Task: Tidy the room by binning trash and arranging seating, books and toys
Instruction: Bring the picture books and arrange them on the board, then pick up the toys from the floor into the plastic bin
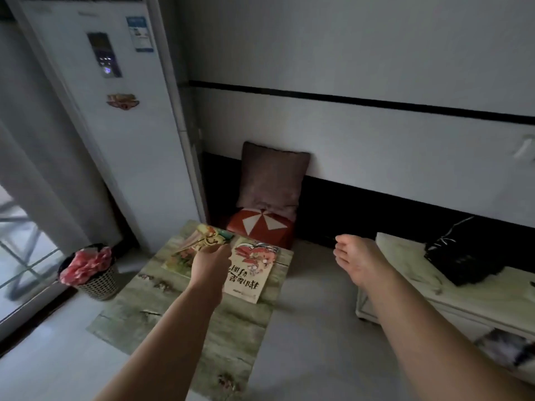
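**As books gather on the desk, tidying looks partly done**

While the left hand (210,263) grips a colourful picture book (188,250) by its near right corner, low over the far half of the desk (202,322), the right hand (357,260) hovers past the desk's right side, fingers loosely spread and holding nothing.

A second book (254,270) with a red cartoon cover lies flat just right of the held one. Its long axis runs from the desk's near edge to its far edge, slightly slanted, and its title reads upside down from here. The held book angles from near-left to far-right.

Left of the desk, a basket (98,285) brims with pink trash (86,264). Beyond the far edge, a red stool (260,227) carries a cushion (272,178). Binning and seating seem done. The books probably need squaring, and no toys are plainly visible.
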Tool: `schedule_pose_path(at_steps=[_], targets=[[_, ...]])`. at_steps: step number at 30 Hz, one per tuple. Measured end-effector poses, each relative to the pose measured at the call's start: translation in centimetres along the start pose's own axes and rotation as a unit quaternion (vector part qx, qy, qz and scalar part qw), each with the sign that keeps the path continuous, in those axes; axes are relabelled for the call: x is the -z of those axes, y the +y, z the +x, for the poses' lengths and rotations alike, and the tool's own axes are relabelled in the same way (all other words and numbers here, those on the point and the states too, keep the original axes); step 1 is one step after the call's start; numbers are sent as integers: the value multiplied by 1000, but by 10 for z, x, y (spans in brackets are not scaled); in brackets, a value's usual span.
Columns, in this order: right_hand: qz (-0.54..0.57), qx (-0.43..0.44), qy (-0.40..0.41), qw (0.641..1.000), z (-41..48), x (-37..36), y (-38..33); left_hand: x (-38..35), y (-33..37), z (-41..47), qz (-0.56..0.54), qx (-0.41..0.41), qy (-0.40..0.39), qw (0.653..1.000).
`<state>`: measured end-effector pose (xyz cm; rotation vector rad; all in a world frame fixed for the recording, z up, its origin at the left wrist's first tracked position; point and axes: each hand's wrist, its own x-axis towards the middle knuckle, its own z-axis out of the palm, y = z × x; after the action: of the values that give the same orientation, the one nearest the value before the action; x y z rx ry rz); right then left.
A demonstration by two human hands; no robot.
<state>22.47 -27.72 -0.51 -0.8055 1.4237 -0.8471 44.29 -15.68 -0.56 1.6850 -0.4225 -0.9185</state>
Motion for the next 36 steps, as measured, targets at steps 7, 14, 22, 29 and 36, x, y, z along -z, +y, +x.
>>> schedule_pose_path(at_steps=[7, 14, 22, 29, 36], targets=[[58, 4, 106, 993, -49, 87, 30, -56, -18, -40, 51, -29, -139, 989], [135, -9, 237, 962, -111, 203, 61, -142, -42, -114, 94, -28, -280, 955], [238, -31, 383, 892, -212, 344, 115, -245, -91, -232, 162, -6, -434, 886], [242, -48, 449, 859, -268, 436, 157, -315, -131, -333, 183, 30, -507, 842], [276, -76, 478, 830, -277, 498, 207, -359, -180, -392, 223, 52, -546, 806]])
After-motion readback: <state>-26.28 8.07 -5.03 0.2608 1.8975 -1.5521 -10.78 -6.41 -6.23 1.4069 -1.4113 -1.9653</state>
